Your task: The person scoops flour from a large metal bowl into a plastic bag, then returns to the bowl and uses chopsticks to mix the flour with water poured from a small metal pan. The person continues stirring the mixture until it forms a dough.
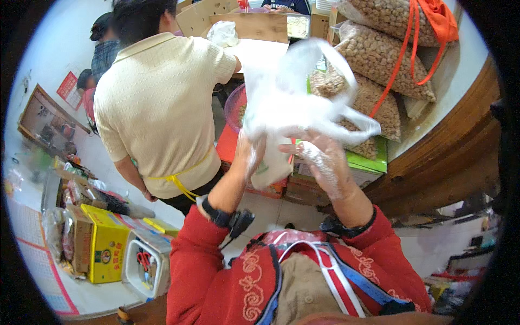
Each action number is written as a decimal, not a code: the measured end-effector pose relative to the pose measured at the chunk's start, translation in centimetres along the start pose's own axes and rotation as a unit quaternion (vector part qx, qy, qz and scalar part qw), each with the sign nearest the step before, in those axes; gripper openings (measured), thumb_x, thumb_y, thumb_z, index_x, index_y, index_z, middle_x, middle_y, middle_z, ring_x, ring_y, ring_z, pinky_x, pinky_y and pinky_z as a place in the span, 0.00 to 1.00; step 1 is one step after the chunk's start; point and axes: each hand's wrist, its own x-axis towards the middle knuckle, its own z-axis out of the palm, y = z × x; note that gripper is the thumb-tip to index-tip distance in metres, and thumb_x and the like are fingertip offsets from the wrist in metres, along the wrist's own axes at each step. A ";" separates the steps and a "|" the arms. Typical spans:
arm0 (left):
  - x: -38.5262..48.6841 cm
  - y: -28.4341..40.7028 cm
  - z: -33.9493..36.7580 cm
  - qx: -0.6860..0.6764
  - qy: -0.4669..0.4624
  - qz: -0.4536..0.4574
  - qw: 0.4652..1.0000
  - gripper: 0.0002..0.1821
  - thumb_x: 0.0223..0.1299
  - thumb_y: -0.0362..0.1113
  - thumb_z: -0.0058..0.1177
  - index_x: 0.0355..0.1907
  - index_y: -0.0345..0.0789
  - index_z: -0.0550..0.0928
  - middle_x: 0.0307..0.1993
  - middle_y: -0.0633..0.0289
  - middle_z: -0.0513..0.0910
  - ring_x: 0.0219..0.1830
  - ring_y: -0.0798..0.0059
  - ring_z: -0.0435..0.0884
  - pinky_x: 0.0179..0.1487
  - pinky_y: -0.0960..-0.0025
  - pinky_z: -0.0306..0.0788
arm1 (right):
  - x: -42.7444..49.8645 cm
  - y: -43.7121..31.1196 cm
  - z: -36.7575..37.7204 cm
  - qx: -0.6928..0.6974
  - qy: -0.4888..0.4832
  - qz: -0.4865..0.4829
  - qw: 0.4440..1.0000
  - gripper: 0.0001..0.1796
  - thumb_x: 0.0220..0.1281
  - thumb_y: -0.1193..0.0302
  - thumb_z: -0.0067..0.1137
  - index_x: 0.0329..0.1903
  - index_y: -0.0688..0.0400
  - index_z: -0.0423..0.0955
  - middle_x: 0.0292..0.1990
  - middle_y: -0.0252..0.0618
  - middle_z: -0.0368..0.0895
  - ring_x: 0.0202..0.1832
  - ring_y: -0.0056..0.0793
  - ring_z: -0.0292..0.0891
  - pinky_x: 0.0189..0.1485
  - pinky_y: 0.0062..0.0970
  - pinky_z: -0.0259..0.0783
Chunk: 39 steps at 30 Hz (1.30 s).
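Observation:
A white plastic carrier bag point(296, 105) with loop handles is spread in front of me, its top part blurred. My left hand point(252, 152) grips the bag's lower left side, the fingertips partly hidden by the plastic. My right hand point(323, 158) is at the bag's lower right edge with its fingers spread; white powder or paste coats the thumb side. Whether its fingertips pinch the plastic cannot be told. A pale part of the bag hangs down between both hands.
A person in a cream knit top point(162, 105) stands close at the left. Filled clear sacks point(386, 61) are stacked at the right above a green box point(369, 158). A purple basket point(235, 107) sits beyond the bag. Yellow carton point(106, 248) and white bin point(129, 264) stand lower left.

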 end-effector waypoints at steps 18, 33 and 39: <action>41.1 -23.2 -3.5 -0.077 0.130 -0.142 0.978 0.03 0.54 0.31 0.51 0.30 0.36 0.79 0.26 0.65 0.76 0.29 0.74 0.72 0.31 0.69 0.65 | -6.8 5.6 -9.7 -0.228 0.296 0.194 0.907 0.17 0.65 0.69 0.55 0.51 0.67 0.73 0.41 0.45 0.81 0.38 0.28 0.79 0.44 0.27 0.75; 54.1 -36.5 -7.7 0.029 0.159 -0.193 0.968 0.28 0.53 0.43 0.61 0.48 0.22 0.75 0.44 0.51 0.79 0.43 0.63 0.78 0.49 0.61 0.73 | -1.0 11.2 -4.3 -0.400 0.290 0.377 0.783 0.14 0.63 0.69 0.54 0.47 0.64 0.76 0.39 0.46 0.82 0.41 0.33 0.80 0.45 0.28 0.73; 41.4 -28.8 -2.6 -0.001 -0.020 -0.090 0.996 0.15 0.58 0.36 0.57 0.47 0.31 0.80 0.41 0.55 0.81 0.39 0.72 0.78 0.45 0.69 0.73 | 1.6 14.5 -5.5 -0.418 0.106 0.367 0.824 0.23 0.60 0.70 0.57 0.58 0.63 0.70 0.41 0.46 0.80 0.40 0.36 0.77 0.45 0.31 0.73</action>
